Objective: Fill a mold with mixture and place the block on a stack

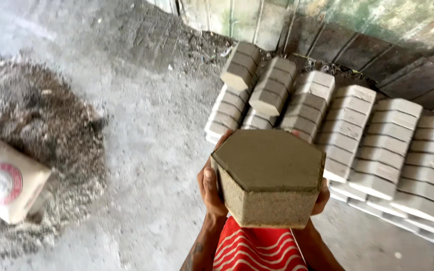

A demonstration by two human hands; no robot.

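Observation:
I hold a thick hexagonal concrete paving block (pixel 268 173), damp and brownish-grey, in front of my chest. My left hand (pixel 210 189) grips its left side with the thumb on the side face. My right hand (pixel 321 197) cups its right side and is mostly hidden behind the block. Just beyond the block stand rows of pale grey hexagonal blocks (pixel 377 145), stacked on edge and leaning.
A heap of sand and gravel mix (pixel 41 130) spreads over the concrete floor (pixel 151 165) at the left, with a pale cement sack (pixel 6 178) lying on it. Dark boards (pixel 408 65) lean along the wall at the back right.

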